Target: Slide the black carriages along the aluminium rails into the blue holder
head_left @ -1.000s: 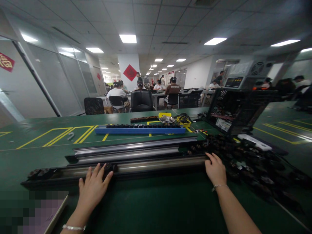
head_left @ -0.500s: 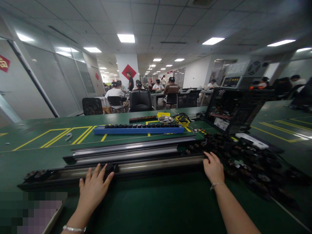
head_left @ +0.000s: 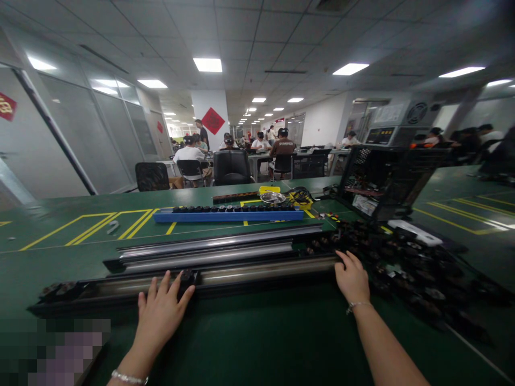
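A grey tiled ceiling (head_left: pixel 237 29) stretches over a long room, with bright light panels (head_left: pixel 207 65) set into it. Glass partitions (head_left: pixel 90 123) line the left side. A white pillar (head_left: pixel 209 98) bears a red diamond-shaped hanging (head_left: pixel 213 121); a white wall (head_left: pixel 324 122) stands farther right. Black chairs (head_left: pixel 231 167) stand beyond the green bench (head_left: pixel 257 338), marked with yellow lines (head_left: pixel 171 228). Behind, people (head_left: pixel 282 143) sit at long tables (head_left: pixel 259 156).
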Demonstrator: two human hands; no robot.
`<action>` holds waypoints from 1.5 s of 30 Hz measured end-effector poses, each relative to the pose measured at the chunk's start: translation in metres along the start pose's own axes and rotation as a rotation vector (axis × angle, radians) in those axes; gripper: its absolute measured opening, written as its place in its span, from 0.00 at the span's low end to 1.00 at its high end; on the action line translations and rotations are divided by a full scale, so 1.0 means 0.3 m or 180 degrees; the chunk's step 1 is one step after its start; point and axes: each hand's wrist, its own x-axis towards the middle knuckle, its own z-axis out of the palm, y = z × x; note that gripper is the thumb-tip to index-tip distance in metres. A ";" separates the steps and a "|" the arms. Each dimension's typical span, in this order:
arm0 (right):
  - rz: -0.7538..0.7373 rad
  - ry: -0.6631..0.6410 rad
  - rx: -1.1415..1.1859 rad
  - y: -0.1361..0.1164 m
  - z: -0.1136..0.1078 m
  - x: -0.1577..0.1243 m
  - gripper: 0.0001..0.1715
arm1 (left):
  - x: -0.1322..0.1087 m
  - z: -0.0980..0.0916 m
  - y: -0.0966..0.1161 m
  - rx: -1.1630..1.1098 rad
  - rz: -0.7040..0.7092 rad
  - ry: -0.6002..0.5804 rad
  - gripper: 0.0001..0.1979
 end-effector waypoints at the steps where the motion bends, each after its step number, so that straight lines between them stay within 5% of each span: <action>1: -0.0002 -0.0002 -0.0001 0.000 0.001 0.000 0.28 | 0.000 -0.001 0.004 0.0008 0.0006 -0.0006 0.30; 45: 0.0044 -0.0132 0.0004 -0.008 -0.011 0.002 0.28 | -0.051 -0.001 0.216 -0.0204 0.0704 0.0018 0.34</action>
